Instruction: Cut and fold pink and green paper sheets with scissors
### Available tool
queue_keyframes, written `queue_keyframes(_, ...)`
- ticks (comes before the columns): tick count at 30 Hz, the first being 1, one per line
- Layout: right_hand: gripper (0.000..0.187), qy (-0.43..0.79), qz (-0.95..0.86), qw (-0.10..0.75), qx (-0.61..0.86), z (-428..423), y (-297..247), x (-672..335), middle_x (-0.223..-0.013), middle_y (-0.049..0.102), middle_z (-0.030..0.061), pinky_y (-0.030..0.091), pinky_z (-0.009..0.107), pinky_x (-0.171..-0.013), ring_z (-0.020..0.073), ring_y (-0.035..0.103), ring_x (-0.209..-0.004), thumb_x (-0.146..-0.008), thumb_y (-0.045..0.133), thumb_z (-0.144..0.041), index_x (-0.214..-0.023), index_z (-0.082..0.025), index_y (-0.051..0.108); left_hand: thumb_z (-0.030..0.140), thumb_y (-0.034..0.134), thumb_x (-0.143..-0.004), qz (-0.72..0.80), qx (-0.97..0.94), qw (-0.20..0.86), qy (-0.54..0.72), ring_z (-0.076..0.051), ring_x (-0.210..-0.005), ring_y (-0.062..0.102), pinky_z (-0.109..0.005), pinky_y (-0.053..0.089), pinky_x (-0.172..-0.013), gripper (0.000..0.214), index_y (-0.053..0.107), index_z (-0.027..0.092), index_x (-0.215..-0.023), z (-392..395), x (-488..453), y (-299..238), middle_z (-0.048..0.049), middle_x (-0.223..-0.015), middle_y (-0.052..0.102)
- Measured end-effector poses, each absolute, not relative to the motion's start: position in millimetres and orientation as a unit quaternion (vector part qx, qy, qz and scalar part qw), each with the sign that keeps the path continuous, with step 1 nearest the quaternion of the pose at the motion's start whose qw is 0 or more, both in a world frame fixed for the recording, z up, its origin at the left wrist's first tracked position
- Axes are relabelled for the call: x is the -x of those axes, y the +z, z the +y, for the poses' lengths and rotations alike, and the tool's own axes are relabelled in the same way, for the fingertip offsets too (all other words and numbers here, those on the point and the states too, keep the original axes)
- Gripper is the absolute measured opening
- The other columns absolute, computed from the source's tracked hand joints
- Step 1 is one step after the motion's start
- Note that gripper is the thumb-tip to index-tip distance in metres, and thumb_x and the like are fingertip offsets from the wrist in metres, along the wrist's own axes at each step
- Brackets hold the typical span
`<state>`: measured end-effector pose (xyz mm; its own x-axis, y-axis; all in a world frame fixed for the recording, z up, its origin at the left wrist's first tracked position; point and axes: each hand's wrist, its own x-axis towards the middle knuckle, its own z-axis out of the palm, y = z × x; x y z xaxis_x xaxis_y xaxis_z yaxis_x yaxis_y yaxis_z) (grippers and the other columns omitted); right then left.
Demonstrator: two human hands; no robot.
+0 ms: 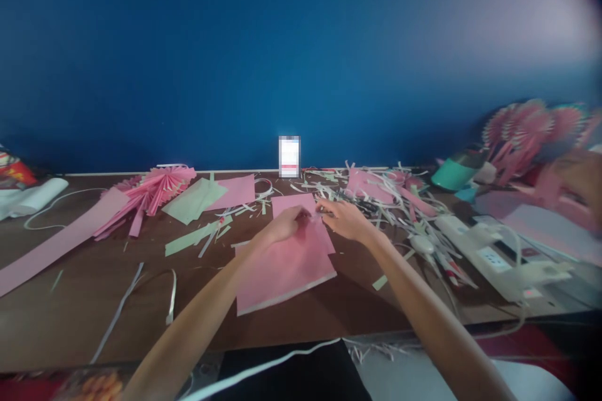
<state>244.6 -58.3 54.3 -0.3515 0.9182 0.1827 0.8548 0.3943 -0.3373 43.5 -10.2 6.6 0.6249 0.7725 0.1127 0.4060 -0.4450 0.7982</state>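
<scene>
Both hands meet above the far part of a pink paper sheet (282, 276) with a pale strip along its near edge. My left hand (290, 223) has its fingers curled inward. Close by on the right, my right hand (347, 219) holds its thumb and fingertips together in a pinch. Something small and whitish shows between the fingertips, too blurred to name. Another pink paper piece (288, 202) lies partly under the hands.
Pleated pink paper fans (162, 191), green paper (194, 200) and a long pink strip (61, 244) lie left. A lit phone (289, 156) stands against the wall. Paper scraps (376, 191), a green-and-dark round container (452, 173) and a white power strip (491, 260) are right.
</scene>
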Motion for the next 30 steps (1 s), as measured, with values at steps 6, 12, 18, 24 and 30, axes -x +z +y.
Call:
queue_keyframes(6, 0.022, 0.139, -0.816, 0.242, 0.507, -45, 30, -234, -0.086, 0.069, 0.0009, 0.036, 0.024, -0.066, 0.0168, 0.061, -0.076, -0.088, 0.044, -0.026, -0.101, -0.023, 0.061, 0.032, 0.038, -0.089, 0.399, -0.826, 0.346, 0.197, -0.021, -0.083, 0.060, -0.030, 0.043, -0.071, 0.027, 0.060, 0.016, -0.089, -11, -36, 10, -0.0075, -0.094, 0.065)
queue_keyframes(12, 0.021, 0.101, -0.840, 0.209, 0.491, -42, 20, -241, -0.093, 0.069, 0.0028, 0.037, 0.025, -0.071, 0.0186, 0.062, -0.083, -0.091, 0.047, -0.030, -0.104, -0.025, 0.062, 0.038, 0.039, -0.090, 0.349, -0.856, 0.343, 0.169, -0.017, -0.075, 0.060, -0.026, 0.041, -0.064, 0.030, 0.060, 0.017, -0.088, -10, -34, 10, -0.0052, -0.089, 0.066)
queue_keyframes(18, 0.023, 0.078, -0.869, 0.147, 0.466, -51, 23, -235, -0.095, 0.066, 0.0055, 0.035, 0.025, -0.069, 0.0181, 0.059, -0.084, -0.086, 0.046, -0.014, -0.106, -0.020, 0.057, 0.036, 0.038, -0.091, 0.336, -0.880, 0.301, 0.147, -0.021, -0.089, 0.061, -0.026, 0.044, -0.074, 0.034, 0.062, 0.019, -0.107, -9, -33, 4, -0.0077, -0.107, 0.066)
queue_keyframes(24, 0.022, 0.065, -0.856, 0.128, 0.497, -55, 17, -225, -0.098, 0.067, 0.0058, 0.034, 0.025, -0.068, 0.0187, 0.060, -0.085, -0.090, 0.048, -0.028, -0.110, -0.020, 0.055, 0.034, 0.040, -0.090, 0.347, -0.889, 0.264, 0.144, -0.021, -0.094, 0.061, -0.026, 0.043, -0.079, 0.032, 0.063, 0.021, -0.109, -7, -29, -8, -0.0062, -0.109, 0.067)
queue_keyframes(30, 0.024, -0.008, -0.865, 0.074, 0.496, -57, 16, -223, -0.093, 0.068, 0.0076, 0.033, 0.026, -0.066, 0.0205, 0.061, -0.084, -0.094, 0.042, -0.032, -0.109, -0.021, 0.057, 0.036, 0.041, -0.090, 0.339, -0.872, 0.303, 0.183, -0.019, -0.086, 0.060, -0.026, 0.041, -0.074, 0.029, 0.065, 0.021, -0.094, -9, -27, -12, -0.0037, -0.096, 0.068)
